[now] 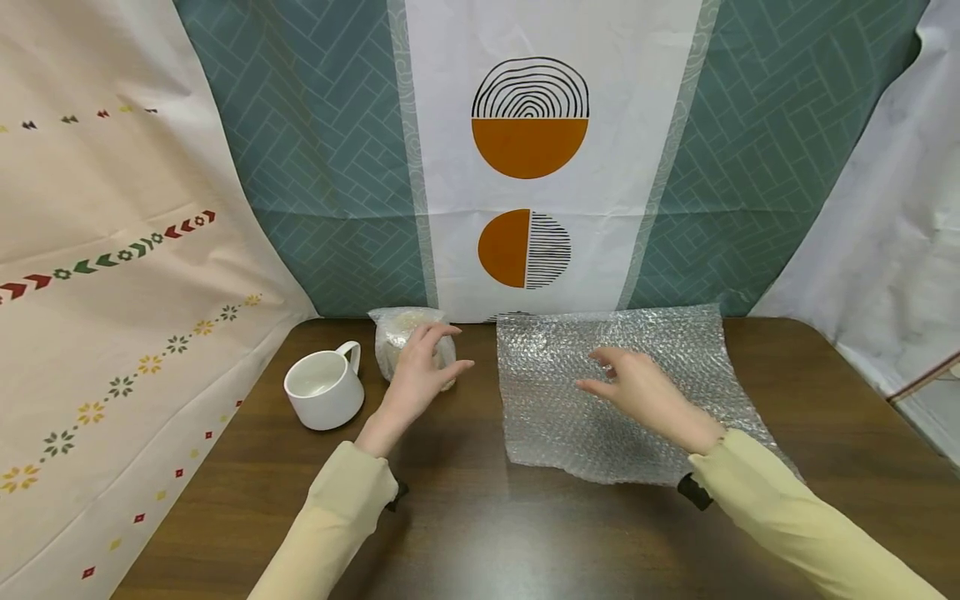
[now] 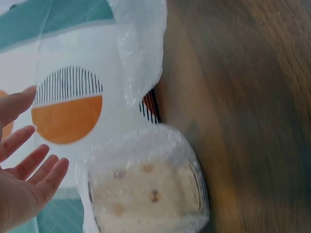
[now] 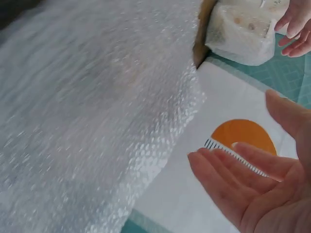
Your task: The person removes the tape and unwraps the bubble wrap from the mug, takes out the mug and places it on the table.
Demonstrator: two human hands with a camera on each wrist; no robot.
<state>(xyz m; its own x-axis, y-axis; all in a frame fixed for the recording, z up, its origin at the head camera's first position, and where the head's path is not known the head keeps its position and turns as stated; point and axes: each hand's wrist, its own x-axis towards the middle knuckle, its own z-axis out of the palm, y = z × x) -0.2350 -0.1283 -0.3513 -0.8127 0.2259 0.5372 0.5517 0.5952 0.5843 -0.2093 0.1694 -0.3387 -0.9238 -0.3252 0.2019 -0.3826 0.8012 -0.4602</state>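
Observation:
My left hand (image 1: 417, 377) is raised in front of a bubble-wrapped bundle (image 1: 392, 343) at the back of the table, its fingers parted from the thumb and holding nothing. Through the clear wrap in the left wrist view, the bundle (image 2: 146, 194) shows a cream surface with small brown and orange marks. A flat sheet of bubble wrap (image 1: 555, 417) lies to the right of it. Over that sheet hovers my right hand (image 1: 643, 390), fingers loosely bent and nothing between them. In the right wrist view the sheet (image 3: 97, 121) fills the left side.
A white mug (image 1: 325, 390) stands upright on the left of the brown wooden table (image 1: 465, 517), its handle toward the back. Behind the table hangs a patterned curtain (image 1: 450, 167), and a cream cloth (image 1: 112, 250) borders the left side.

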